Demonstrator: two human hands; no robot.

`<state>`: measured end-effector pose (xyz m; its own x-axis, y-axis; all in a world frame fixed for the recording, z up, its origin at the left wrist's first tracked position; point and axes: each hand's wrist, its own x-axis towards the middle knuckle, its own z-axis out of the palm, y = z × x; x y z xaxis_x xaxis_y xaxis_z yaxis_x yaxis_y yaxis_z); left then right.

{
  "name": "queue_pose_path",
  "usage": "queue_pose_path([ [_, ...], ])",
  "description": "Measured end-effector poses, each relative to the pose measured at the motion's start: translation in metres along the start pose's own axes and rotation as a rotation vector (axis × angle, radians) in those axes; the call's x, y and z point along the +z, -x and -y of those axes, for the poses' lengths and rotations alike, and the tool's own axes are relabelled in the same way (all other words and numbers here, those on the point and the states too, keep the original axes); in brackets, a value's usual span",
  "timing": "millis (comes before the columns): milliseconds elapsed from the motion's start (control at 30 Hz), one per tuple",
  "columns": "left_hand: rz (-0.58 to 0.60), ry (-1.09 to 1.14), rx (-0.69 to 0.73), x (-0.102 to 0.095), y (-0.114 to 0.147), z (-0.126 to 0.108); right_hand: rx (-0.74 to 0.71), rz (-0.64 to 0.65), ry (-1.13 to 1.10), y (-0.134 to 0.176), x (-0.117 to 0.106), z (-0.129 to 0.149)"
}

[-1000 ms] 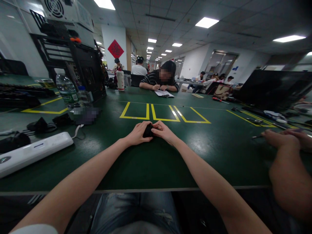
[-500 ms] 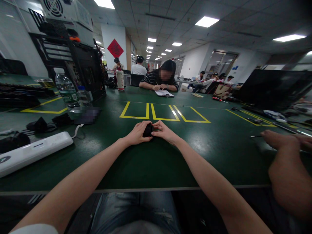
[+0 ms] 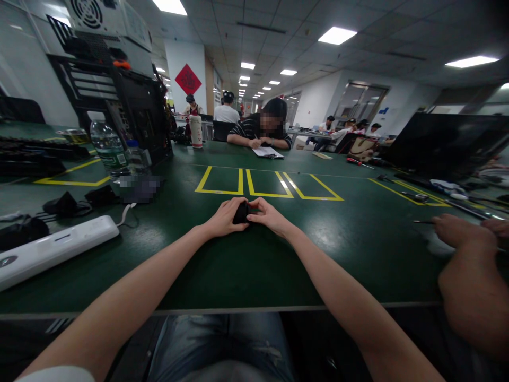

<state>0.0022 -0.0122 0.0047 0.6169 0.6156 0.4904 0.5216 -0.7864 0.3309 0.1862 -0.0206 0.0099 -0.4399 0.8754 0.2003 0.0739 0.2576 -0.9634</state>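
A co-worker's hand (image 3: 453, 231) at the right edge had shifted slightly since the earlier frame, while the small black object (image 3: 240, 214) stayed mid-frame, seemingly light, stiff and best held by its sides. The left hand (image 3: 223, 217) curved around it, thumb and fingers parted by its bulk; the right hand (image 3: 270, 217) bent its fingertips to its right side, though whether they pinched it was too dark to tell. Just above, yellow tape outlines (image 3: 270, 196) marked the green table (image 3: 254, 276).

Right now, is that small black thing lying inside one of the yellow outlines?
No, the left hand and the right hand hold the black thing on the near side of the yellow outlines.
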Motion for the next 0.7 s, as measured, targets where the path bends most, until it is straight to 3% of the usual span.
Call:
queue_pose_path([
  [300,-0.005,-0.003,0.0,0.0002,0.0002,-0.0012,0.056,-0.047,-0.133,-0.0027,0.0059,-0.0038],
  [533,-0.003,0.004,0.003,-0.0005,0.0005,-0.0009,0.113,-0.04,-0.104,-0.0038,0.0035,-0.0055],
  [700,0.008,-0.001,-0.004,-0.0011,0.0003,-0.0021,0.014,0.008,-0.009,-0.0002,-0.0005,0.0007],
])
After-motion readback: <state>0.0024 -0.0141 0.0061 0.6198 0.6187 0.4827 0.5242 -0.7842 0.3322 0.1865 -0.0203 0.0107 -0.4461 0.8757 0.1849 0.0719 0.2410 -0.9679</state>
